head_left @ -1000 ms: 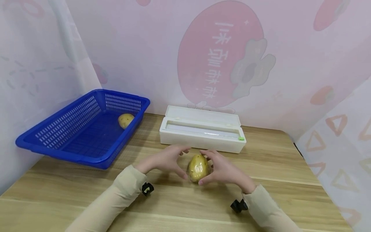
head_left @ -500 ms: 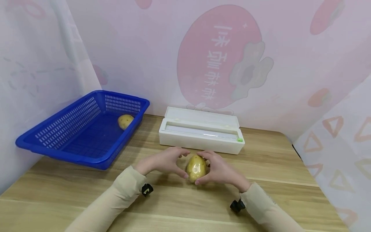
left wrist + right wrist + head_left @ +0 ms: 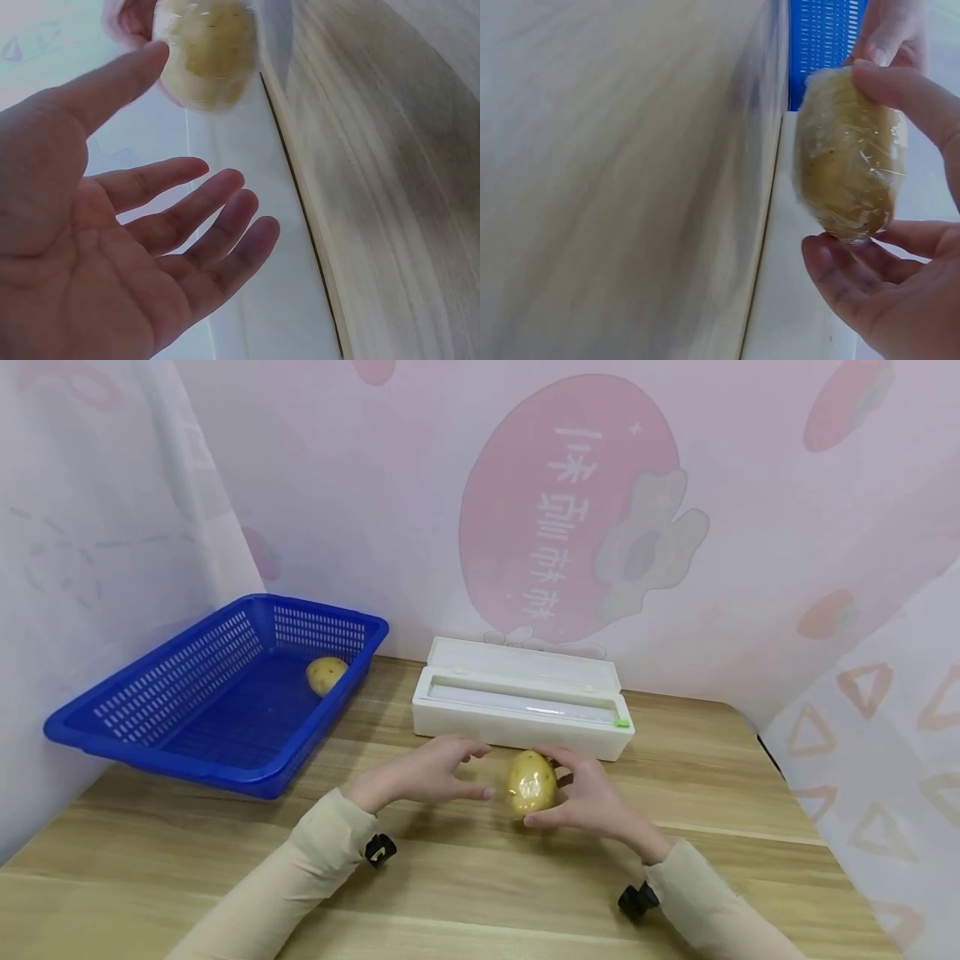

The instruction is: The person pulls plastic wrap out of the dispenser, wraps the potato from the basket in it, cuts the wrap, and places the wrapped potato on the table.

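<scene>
My right hand point(image 3: 588, 793) grips a potato point(image 3: 532, 783) between thumb and fingers. Clear cling film, wrinkled and shiny, wraps this potato, as the right wrist view shows up close point(image 3: 847, 161). To its left my left hand point(image 3: 427, 772) is held apart from the potato, palm turned toward it and fingers loosely bent; nothing is in it. In the left wrist view the open palm point(image 3: 97, 277) shows, with the potato point(image 3: 210, 56) beyond the thumb tip.
Behind the hands stands a white cling film box point(image 3: 517, 727), lid raised, with a film roll inside and a green slider point(image 3: 622, 722) at its right end. A blue basket point(image 3: 225, 768) at the left holds another potato point(image 3: 326, 675). A printed curtain backs the wooden table point(image 3: 465, 902).
The wrapped potato has moved right, away from the left hand, in the right hand's grip. The left thumb, earlier at the potato's side, is now apart from it.
</scene>
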Demonstrator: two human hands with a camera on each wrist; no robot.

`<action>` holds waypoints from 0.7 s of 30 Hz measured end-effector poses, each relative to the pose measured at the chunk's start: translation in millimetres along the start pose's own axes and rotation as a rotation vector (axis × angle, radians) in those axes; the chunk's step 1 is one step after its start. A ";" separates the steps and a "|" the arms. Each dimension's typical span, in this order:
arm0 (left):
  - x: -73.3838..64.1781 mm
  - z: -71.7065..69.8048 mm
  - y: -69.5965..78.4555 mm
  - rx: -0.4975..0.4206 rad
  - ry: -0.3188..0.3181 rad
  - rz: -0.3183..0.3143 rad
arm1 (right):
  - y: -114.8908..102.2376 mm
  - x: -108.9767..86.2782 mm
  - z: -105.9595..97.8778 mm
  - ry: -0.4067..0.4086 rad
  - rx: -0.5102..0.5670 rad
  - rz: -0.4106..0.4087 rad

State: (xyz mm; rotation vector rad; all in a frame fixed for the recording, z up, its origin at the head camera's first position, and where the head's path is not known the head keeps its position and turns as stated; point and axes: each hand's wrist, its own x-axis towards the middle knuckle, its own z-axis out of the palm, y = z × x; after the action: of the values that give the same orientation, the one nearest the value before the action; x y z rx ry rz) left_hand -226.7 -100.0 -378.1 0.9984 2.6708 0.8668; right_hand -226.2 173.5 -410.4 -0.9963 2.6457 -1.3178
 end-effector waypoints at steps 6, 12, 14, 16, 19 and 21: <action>2.3 3.3 1.1 0.019 0.064 0.012 | 1.9 -18.5 -24.0 0.097 -0.017 -0.015; 3.9 10.9 1.8 0.038 0.140 0.020 | 12.4 -37.9 -51.6 0.151 -0.139 -0.110; 3.0 13.4 1.4 0.046 0.153 0.019 | 22.2 -44.9 -59.4 0.158 -0.162 -0.125; 2.1 15.2 0.5 0.064 0.166 0.022 | 23.2 -51.9 -66.3 0.162 -0.177 -0.112; 0.9 16.9 -1.8 0.092 0.178 0.023 | 19.4 -60.2 -76.2 0.158 -0.180 -0.085; -0.3 17.7 -3.5 0.106 0.177 0.013 | 18.1 -65.5 -82.2 0.140 -0.160 -0.065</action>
State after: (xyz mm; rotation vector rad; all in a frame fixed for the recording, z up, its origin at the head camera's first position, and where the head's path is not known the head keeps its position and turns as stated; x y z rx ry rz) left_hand -222.5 -94.1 -394.6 1.0062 2.8884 0.8618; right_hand -207.5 275.9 -387.1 -1.0532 2.8867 -1.2473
